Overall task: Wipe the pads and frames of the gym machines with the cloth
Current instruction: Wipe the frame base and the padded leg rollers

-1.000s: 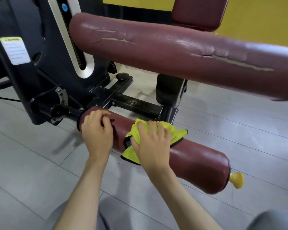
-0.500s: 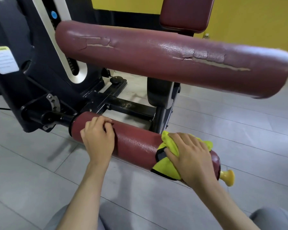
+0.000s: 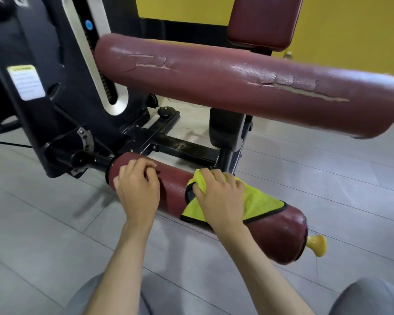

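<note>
The yellow-green microfibre cloth with black edging [image 3: 262,203] was held against the top of the short maroon vinyl roller pad [image 3: 280,233] low on the machine, about its middle, with a flap draped towards the end that carried a yellow plastic knob [image 3: 316,245]. The cloth was bunched under the right hand [image 3: 218,196], whose fingers were curled into the fabric and gripped it. The left hand [image 3: 137,189] was laid on the same pad near the black axle end, its fingers curled over the top of the roll as if to steady it; no cloth was held there. A faint damp sheen could be made out on the vinyl between the hands, so this pad was judged partly wiped, while its underside was hidden. The long cracked maroon roller pad [image 3: 237,87] above, the square maroon seat cushion [image 3: 262,21] behind it and the black steel frame [image 3: 187,148] were touched by neither hand, and whether they had been cleaned could not be told; much of the task was taken to be left
</note>
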A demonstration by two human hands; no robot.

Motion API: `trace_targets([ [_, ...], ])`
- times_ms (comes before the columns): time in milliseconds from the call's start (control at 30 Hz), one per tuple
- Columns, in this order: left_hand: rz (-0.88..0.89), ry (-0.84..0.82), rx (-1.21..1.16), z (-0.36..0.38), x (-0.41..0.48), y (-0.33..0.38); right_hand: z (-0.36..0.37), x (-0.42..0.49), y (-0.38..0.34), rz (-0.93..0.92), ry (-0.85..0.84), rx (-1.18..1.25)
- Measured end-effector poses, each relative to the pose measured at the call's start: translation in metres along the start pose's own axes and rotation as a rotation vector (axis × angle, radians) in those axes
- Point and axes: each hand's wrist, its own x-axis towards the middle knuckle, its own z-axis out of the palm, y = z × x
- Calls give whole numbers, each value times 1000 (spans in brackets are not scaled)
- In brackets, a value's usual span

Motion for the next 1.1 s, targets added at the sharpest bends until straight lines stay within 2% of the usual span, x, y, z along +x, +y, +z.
trace_targets([
  [100, 16, -8, 8, -6, 3, -2, -4, 0, 8, -63, -40, 61],
  [233, -25, -1, -23, -16, 9, -12, -35, -23, 56, -123, -135, 84],
  [400, -77, 1, -46, -23, 14, -26, -47, -49, 87, -12, 17, -2],
  [567, -144, 6, -120, -26, 15, -31, -26, -26, 53, 28, -42, -56],
  [867, -234, -15, -134, -38, 19, -46, 3, 17, -30, -36, -160, -11],
  [967, -284, 21, -133, -47, 19, -49, 14, 37, -65, -35, -266, 4],
  [1100, -406, 119, -95, -56, 17, -40, 32, 67, -121, -10, -328, 110],
])
